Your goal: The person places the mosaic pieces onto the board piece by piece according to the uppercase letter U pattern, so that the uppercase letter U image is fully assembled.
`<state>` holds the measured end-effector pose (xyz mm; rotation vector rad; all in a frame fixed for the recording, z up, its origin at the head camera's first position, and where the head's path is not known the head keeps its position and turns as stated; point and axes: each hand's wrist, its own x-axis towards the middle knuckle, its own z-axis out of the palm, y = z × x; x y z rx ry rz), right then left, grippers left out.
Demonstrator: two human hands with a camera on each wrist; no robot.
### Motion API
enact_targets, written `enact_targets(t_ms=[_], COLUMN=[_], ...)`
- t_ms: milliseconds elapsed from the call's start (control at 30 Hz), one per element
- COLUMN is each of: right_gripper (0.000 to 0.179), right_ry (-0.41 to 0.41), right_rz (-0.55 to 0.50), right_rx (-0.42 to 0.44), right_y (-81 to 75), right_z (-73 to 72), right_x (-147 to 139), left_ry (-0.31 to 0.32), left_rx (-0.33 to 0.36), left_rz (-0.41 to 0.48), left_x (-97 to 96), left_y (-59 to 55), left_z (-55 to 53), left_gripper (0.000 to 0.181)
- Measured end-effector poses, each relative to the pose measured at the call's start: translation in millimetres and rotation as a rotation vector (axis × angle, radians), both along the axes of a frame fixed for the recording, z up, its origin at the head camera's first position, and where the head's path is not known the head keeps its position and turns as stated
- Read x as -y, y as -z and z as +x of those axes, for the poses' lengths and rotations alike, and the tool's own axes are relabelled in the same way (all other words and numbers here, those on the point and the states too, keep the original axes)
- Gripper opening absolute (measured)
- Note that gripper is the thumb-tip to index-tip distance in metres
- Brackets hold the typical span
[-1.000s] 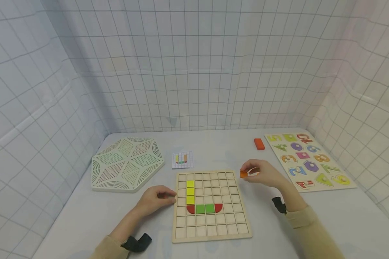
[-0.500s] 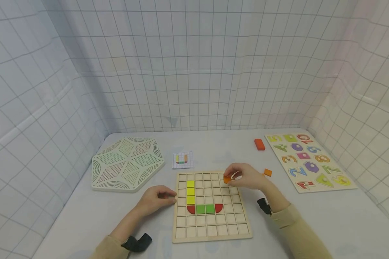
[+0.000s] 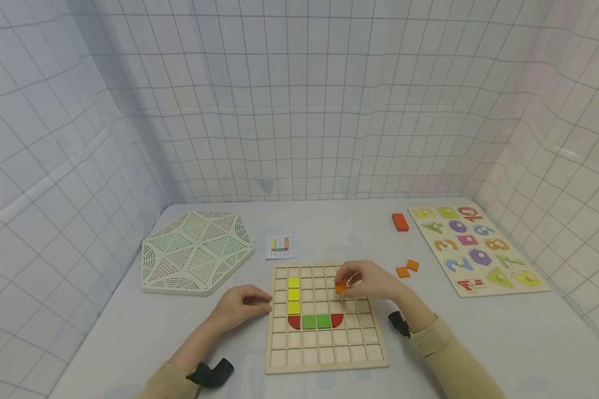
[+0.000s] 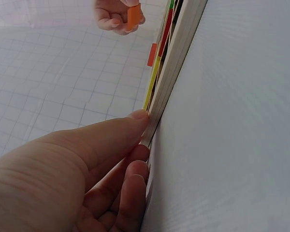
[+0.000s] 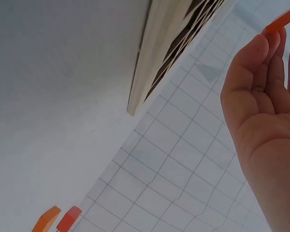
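Note:
Thumb and forefinger of my right hand [image 3: 371, 280] pinch an orange square tile [image 3: 340, 287] over the right part of a wooden grid board [image 3: 326, 367]. In the right wrist view the tile [image 5: 284, 19] is tilted between the fingertips. My left hand [image 3: 238, 307] holds the board's left edge with thumb and curled fingertips. A column of yellow tiles [image 3: 293, 295] lies in the grid. Below it runs a row with two green tiles [image 3: 316, 321] between two red quarter-round pieces [image 3: 336, 320]. Two loose orange tiles [image 3: 403, 272] lie right of the board.
A pattern card [image 3: 282, 246] lies behind the board. To the left is a pale hexagonal board [image 3: 197, 252] with slots. A number-and-shape puzzle [image 3: 478, 249] lies at the right, with a red-orange block [image 3: 400, 222] beside it. Gridded cloth walls [image 3: 279, 111] surround the table.
My right hand has moved left and nearer from beyond the board's right edge, carrying the orange tile over the grid. Two loose orange tiles have come into view behind it. My left hand stays put.

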<state>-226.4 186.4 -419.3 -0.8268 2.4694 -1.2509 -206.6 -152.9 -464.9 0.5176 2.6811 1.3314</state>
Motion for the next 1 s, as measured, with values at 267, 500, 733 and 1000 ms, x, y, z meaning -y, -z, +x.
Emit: enact_targets(t_ms=[267,500,733,1000], right_gripper=[0.022,0.022,0.022,0.020], right_ry=[-0.002,-0.007,-0.033,-0.046], right_rz=[0.057,0.098,0.100,0.118], right_rx=[0.026,0.039,0.065,0.074], right_y=[0.9,4.8,10.5,13.5], right_z=[4.6,4.3,5.5,7.6], right_x=[5.0,8.5,8.8,10.6], left_ry=[-0.005,-0.016,-0.022,-0.011], left_rx=[-0.007,0.005,0.008,-0.007], left_rz=[-0.008,-0.012,-0.017,-0.007], left_x=[-0.2,-0.6,-1.3,-0.6], left_y=[-0.5,-1.7,-1.7,0.2], left_z=[0.4,1.0,1.1,0.4], left_gripper=[0.020,0.020,0.020,0.020])
